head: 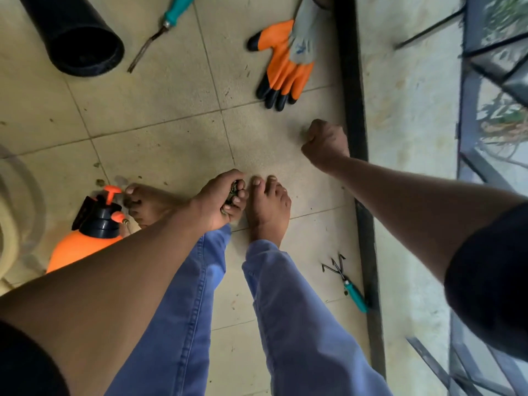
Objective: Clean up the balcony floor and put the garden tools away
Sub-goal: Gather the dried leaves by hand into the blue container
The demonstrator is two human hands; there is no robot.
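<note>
I look straight down at the tiled balcony floor (160, 138). My left hand (221, 200) hovers over my bare feet, fingers curled round a small clump of dark plant debris (233, 192). My right hand (324, 144) is down near the floor beside the black door rail, fingers curled, with a small greenish bit (303, 134) at its fingertips. An orange and grey garden glove (285, 64) lies ahead. A teal-handled weeder (163, 27) lies at the top. A teal-handled claw rake (347, 282) lies at the right of my feet.
An orange pressure sprayer (91, 232) lies at my left foot. A black pot (74, 35) lies on its side at the top left. The black rail (354, 124) runs along the right, with a ledge and metal railing (468, 138) beyond. Small leaf scraps (100, 182) dot the tiles.
</note>
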